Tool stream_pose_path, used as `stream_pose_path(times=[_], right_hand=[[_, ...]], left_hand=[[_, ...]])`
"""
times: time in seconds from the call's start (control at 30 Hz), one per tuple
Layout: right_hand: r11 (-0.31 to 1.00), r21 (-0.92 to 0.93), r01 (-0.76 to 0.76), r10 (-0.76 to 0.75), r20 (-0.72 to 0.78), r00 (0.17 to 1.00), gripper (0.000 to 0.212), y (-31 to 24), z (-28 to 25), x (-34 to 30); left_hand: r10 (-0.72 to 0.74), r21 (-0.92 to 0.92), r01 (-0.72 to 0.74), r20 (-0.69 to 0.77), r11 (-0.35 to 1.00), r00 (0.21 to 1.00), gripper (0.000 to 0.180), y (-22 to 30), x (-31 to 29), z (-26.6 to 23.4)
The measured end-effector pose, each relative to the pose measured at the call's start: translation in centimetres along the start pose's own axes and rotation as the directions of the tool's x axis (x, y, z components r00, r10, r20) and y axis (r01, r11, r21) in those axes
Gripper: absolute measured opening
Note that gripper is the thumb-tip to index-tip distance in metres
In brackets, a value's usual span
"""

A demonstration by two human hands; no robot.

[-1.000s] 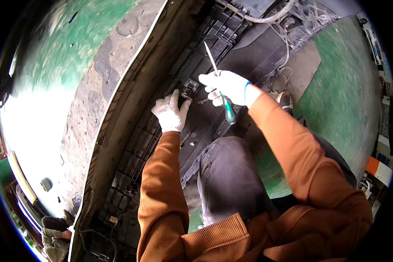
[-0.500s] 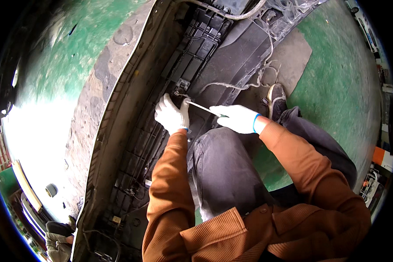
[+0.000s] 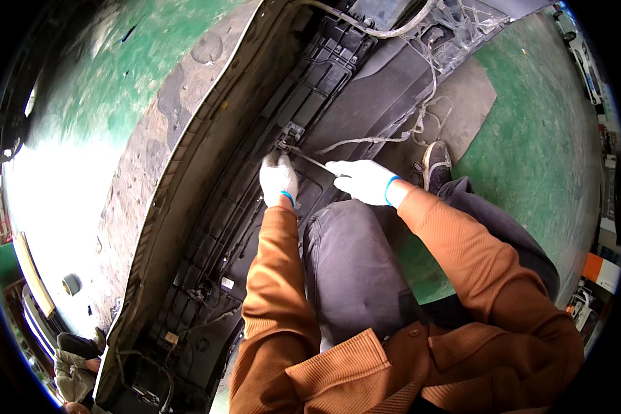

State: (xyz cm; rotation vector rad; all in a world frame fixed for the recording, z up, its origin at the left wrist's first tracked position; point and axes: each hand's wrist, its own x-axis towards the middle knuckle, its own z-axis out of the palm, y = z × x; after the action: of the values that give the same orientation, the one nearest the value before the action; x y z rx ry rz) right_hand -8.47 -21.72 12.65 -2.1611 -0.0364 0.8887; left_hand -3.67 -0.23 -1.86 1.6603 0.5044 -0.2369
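A large dark car bumper (image 3: 366, 103) lies inner side up in front of me, with black ribbed plastic parts (image 3: 309, 90) along it. My right hand (image 3: 363, 182), in a white glove, is closed around a slim screwdriver (image 3: 314, 161); its handle is hidden in the palm. The thin shaft points left to a small clip or connector (image 3: 288, 143) on the plastic. Just below that connector is my gloved left hand (image 3: 279, 178), its fingers bent toward the part and smeared by motion. Whether they grip anything is not visible.
A taped wiring harness (image 3: 366, 140) runs from the connector across the bumper to my shoe (image 3: 436, 165). Another thick cable (image 3: 383, 32) crosses the far end. A person's leg (image 3: 74, 369) shows at the lower left. A small round container (image 3: 70, 284) stands on the green floor.
My left hand has drawn slightly right, off the connector, which now shows more. My right hand has shifted a little left, bringing the shaft's tip to the connector. The view has turned slightly.
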Motion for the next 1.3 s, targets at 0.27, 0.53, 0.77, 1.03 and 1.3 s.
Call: stream_pose_path(times=[0.27,0.53,0.77,1.03,1.3], right_hand=[[0.998,-0.039,0.051,-0.053,-0.06,0.997,0.053,1.7,0.2,0.2],[0.986,-0.125,0.111,-0.122,-0.084,0.989,0.053,2.7,0.7,0.6],[0.983,-0.113,0.144,-0.157,-0.114,0.981,0.052,3.2,1.0,0.7],[0.982,-0.169,0.085,-0.105,-0.115,0.988,0.05,2.7,1.1,0.8],[0.988,-0.146,0.055,-0.074,-0.13,0.989,0.05,2.4,1.0,0.7]], left_hand=[[-0.495,-0.271,0.629,0.426,0.728,0.757,0.039,2.3,2.4,-0.4],[-0.389,-0.438,0.536,0.383,0.722,0.838,0.03,0.5,2.0,1.0],[-0.356,-0.423,0.492,0.362,0.761,0.862,0.028,0.6,1.8,1.2],[-0.345,-0.478,0.482,0.349,0.735,0.871,0.029,1.0,1.6,1.4],[-0.345,-0.53,0.484,0.345,0.696,0.873,0.03,1.3,1.4,1.6]])
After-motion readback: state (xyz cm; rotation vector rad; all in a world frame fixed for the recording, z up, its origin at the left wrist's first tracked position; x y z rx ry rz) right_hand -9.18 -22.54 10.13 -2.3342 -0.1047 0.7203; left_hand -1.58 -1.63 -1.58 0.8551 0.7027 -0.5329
